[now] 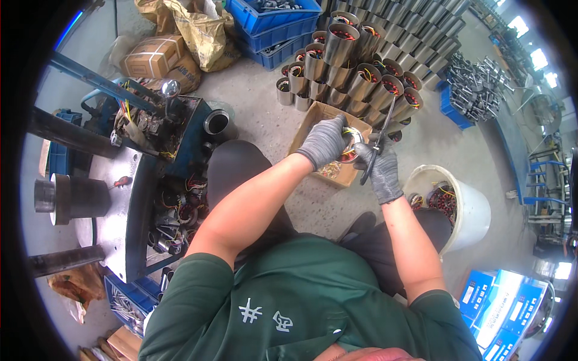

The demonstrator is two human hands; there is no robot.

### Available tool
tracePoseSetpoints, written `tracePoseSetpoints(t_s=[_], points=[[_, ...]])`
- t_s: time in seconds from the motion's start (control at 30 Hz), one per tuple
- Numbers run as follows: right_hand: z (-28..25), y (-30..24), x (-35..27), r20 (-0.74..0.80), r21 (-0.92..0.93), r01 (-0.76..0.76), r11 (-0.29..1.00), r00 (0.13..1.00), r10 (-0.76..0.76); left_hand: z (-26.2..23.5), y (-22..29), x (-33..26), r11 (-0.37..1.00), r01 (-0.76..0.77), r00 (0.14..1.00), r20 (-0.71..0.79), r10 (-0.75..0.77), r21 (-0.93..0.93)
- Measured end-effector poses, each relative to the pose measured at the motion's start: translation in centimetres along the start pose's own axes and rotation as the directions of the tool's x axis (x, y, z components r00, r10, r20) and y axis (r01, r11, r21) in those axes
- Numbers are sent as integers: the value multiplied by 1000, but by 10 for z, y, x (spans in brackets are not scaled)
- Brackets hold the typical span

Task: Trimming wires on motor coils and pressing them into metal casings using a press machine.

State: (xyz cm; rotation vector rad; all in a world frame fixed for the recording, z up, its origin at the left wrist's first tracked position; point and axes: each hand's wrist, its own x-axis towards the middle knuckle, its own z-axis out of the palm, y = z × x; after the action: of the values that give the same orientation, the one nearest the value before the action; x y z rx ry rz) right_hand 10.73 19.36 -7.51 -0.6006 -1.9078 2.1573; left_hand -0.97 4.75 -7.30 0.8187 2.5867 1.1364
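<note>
Grey work gloves cover both of my hands. My left hand (324,143) is closed around a ring-shaped motor stator (350,150) with red windings and yellow wires, and partly hides it. Close by on the right, my right hand (383,173) grips a long, thin dark metal tool (387,120). The tool slants up and away from me; its exact kind is unclear. Fingers of the right hand are near the stator's side, and I cannot tell whether they touch it. Below the hands is an open cardboard box (319,112) with small scraps inside.
A white bucket (474,210) of wound stators stands by my right knee. Stacked metal cylinders (343,45) rise ahead. Blue crates (271,39) sit far left of them, and a crate of metal shafts (475,90) far right. A machine with a thick metal plate (123,222) stands left.
</note>
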Motion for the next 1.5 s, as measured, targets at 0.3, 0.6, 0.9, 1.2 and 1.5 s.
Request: tracePoseSetpoints(t_s=[0.3, 0.6, 0.9, 1.2, 1.5], points=[[6, -7, -5, -3, -107, -67, 992, 998, 67, 1, 0, -2, 981, -48, 994, 106, 28, 189], [2, 22, 12, 8, -238, 32, 971, 999, -31, 15, -12, -5, 957, -137, 977, 195, 87, 256], [-26, 20, 60, -76, 323, -299, 898, 937, 340, 4, -10, -7, 994, 97, 987, 133, -90, -47], [-113, 39, 142, -327, 108, -93, 990, 937, 123, 6, -21, -11, 991, 7, 1000, -12, -9, -132], [-83, 46, 157, -352, 371, -79, 925, 910, 218, -29, -20, -31, 974, -112, 974, 215, 69, 194]])
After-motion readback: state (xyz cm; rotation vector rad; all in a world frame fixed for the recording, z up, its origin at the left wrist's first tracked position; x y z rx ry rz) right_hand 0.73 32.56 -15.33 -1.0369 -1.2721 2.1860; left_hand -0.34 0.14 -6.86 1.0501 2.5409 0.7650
